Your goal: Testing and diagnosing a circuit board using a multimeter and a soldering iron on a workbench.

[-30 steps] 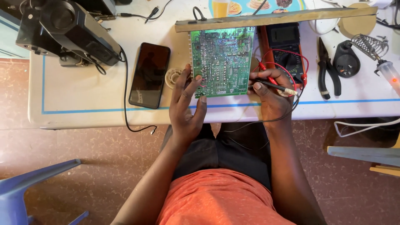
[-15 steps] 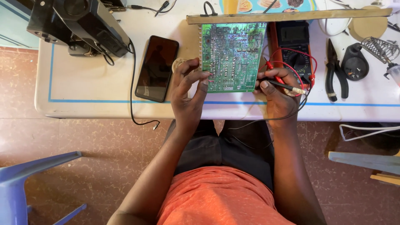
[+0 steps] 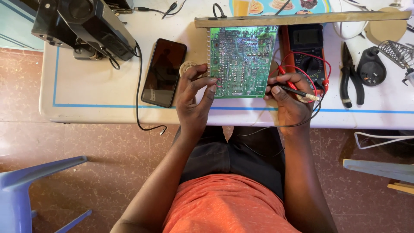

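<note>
My white table [image 3: 95, 92] fills the far half of the view, with a black machine [image 3: 82, 23] at its far left and a long wooden strip [image 3: 302, 18] lying across the far edge. The green circuit board [image 3: 240, 61] sits in the middle of the table, solder side up, its top edge tucked under that strip. Left of it lies a dark phone [image 3: 164, 72]; right of it the black multimeter [image 3: 307, 49], and further right black pliers [image 3: 350, 75].

My left hand [image 3: 194, 101] is half closed, fingertips pinching the board's near-left edge to steady it. My right hand [image 3: 291, 97] is closed around the red and black test probes [image 3: 297, 89], resting at the board's near-right corner, with their leads looping back to the meter.

I'd judge the checking is only being set up: the board is held and the probes are in hand, but neither tip is on a solder point yet.
</note>
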